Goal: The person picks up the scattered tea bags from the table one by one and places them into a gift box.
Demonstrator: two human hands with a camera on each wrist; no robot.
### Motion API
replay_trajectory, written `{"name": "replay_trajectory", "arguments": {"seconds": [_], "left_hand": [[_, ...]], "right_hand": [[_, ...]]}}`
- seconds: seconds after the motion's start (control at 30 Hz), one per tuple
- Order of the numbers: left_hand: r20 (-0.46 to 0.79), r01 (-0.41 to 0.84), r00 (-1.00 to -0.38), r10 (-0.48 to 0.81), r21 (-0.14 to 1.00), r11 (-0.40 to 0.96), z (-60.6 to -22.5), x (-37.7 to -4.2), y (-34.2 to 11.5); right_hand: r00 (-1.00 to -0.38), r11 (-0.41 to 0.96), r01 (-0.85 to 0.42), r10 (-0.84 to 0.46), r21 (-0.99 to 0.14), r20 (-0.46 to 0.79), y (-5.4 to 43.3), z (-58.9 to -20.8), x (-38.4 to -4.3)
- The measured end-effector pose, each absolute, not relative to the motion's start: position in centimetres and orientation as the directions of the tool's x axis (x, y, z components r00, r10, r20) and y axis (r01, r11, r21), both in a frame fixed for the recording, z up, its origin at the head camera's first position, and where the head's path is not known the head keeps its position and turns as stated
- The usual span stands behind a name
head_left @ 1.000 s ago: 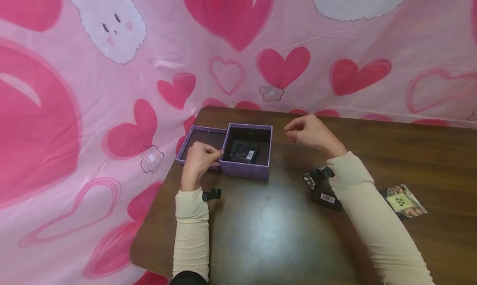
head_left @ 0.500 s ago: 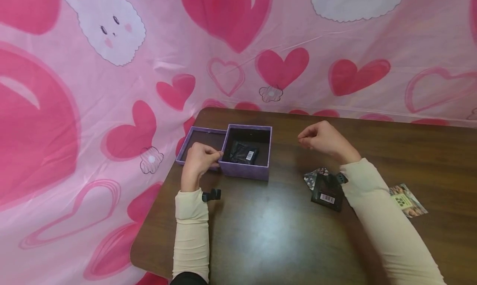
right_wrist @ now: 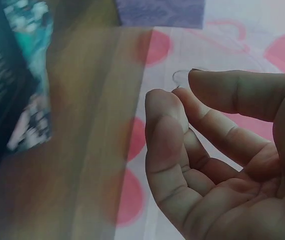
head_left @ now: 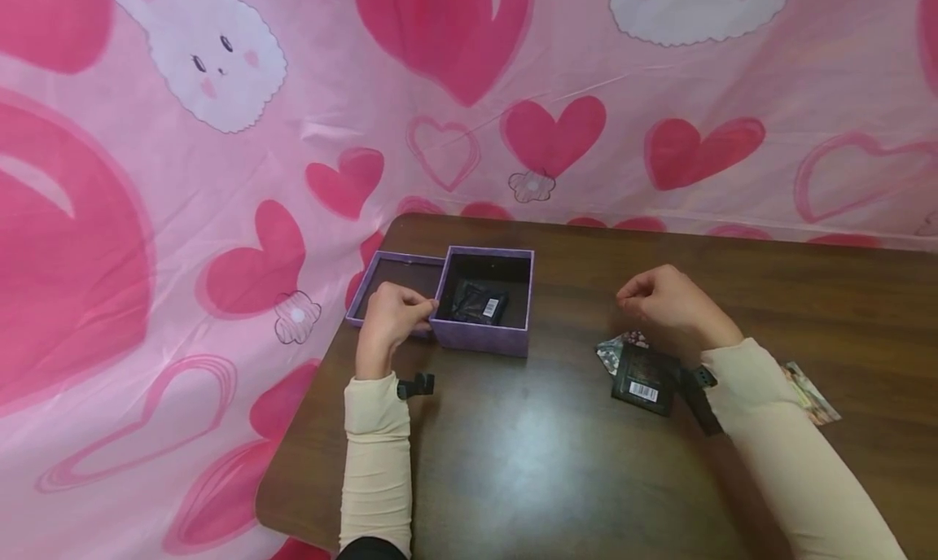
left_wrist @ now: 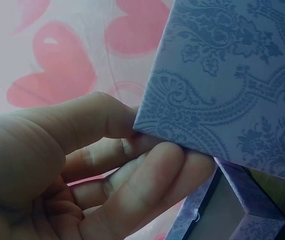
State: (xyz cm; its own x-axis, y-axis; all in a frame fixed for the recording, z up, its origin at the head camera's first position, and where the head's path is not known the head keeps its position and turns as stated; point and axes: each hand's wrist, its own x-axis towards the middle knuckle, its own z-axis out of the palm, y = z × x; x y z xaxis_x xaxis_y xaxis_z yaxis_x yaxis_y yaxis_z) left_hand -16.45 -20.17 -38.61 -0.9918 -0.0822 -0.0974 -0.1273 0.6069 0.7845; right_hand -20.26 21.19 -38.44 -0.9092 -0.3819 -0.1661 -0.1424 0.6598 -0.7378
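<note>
My left hand (head_left: 392,316) pinches the near left corner of an open purple box (head_left: 484,339). In the left wrist view, thumb and fingers meet at the corner of the box's paisley-patterned wall (left_wrist: 222,90). A black packet (head_left: 478,304) with a white barcode label lies inside the box. Its shallow purple lid (head_left: 399,272) lies inside-up beside it, partly behind my left hand. My right hand (head_left: 677,309) hovers over the table with loosely curled fingers and holds nothing; thumb and fingers stand apart in the right wrist view.
A black packet (head_left: 645,378) with a barcode lies below my right hand, over a patterned packet (head_left: 610,353). Farther right, a colourful card-like packet (head_left: 815,395) is partly covered by my right sleeve (head_left: 791,438). A pink heart-print cloth (head_left: 440,63) hangs behind the table (head_left: 528,462).
My right hand has moved from near the box to the right and towards me, above the black packet. My left hand has stayed at the box corner.
</note>
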Motion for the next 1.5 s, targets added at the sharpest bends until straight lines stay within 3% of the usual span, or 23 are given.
{"name": "replay_trajectory", "arguments": {"seconds": [0.77, 1.17, 1.5], "left_hand": [[-0.065, -0.099, -0.995, -0.078, 0.782, 0.615, -38.9, -16.2, -20.4], [-0.067, -0.101, -0.995, -0.079, 0.788, 0.607, -38.8, -16.3, -20.3], [-0.068, -0.100, -0.995, -0.076, 0.795, 0.598, -38.8, -16.5, -20.2]], "right_hand": [[-0.897, 0.756, -0.128, -0.364, -0.641, -0.250, 25.3, -41.1, -18.0], [-0.853, 0.774, -0.061, -0.368, -0.631, -0.370, 26.5, -41.8, -17.5], [-0.852, 0.734, -0.007, -0.360, -0.679, -0.380, 27.1, -43.1, -17.4]]}}
